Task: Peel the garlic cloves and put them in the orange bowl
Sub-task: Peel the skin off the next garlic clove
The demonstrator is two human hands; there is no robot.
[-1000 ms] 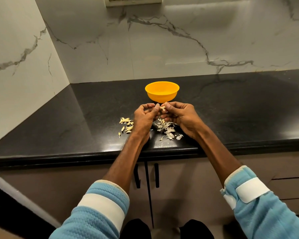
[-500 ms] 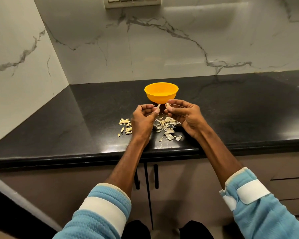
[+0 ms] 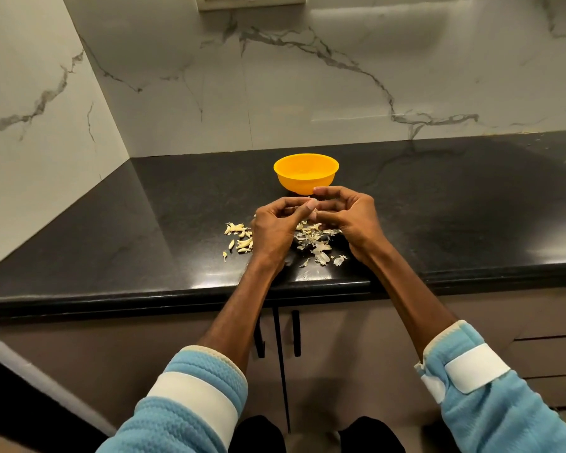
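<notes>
The orange bowl (image 3: 305, 173) stands on the black counter (image 3: 438, 204), just beyond my hands. My left hand (image 3: 275, 228) and my right hand (image 3: 347, 217) meet above the counter with curled fingers, pinching a small pale garlic clove (image 3: 310, 200) between their fingertips; most of the clove is hidden. A group of unpeeled garlic cloves (image 3: 239, 238) lies left of my left hand. A heap of papery peels (image 3: 317, 245) lies under and between my hands. I cannot make out what is inside the bowl.
The counter runs into a corner of white marble walls (image 3: 340, 86) at the back left. Its front edge (image 3: 177, 294) lies just below my wrists, with cabinet doors and dark handles (image 3: 296, 333) beneath. A switch plate (image 3: 252, 0) sits on the wall.
My hands, slightly apart half a second ago, have closed together again round the clove. The bowl and the peels have not moved.
</notes>
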